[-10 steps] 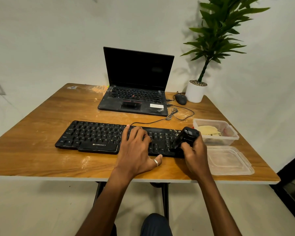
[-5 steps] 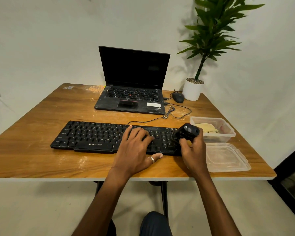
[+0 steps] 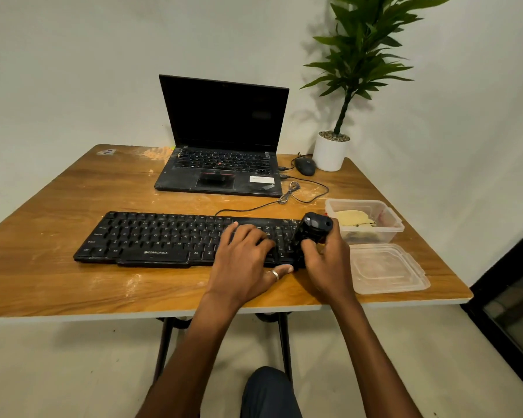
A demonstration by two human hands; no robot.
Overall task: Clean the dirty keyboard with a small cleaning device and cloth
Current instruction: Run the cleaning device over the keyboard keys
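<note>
A black dusty keyboard (image 3: pixel 163 239) lies across the middle of the wooden table (image 3: pixel 58 282). My left hand (image 3: pixel 248 260) rests flat on the keyboard's right half, fingers spread over the keys, a ring on the thumb. My right hand (image 3: pixel 326 263) grips a small black cleaning device (image 3: pixel 313 229) upright over the keyboard's right end, its lower end down at the keys. A yellow cloth (image 3: pixel 354 218) lies inside a clear plastic box (image 3: pixel 390 227) just right of the device.
A loose clear lid (image 3: pixel 387 268) lies at the table's front right. An open black laptop (image 3: pixel 224 146) stands behind the keyboard, with a mouse (image 3: pixel 305 166), a cable (image 3: pixel 287 196) and a potted plant (image 3: pixel 332 149) at the back right. White dust marks the tabletop.
The device in my right hand has shifted slightly along the keyboard's right end. My left hand stays on the keys. The view has shifted a little.
</note>
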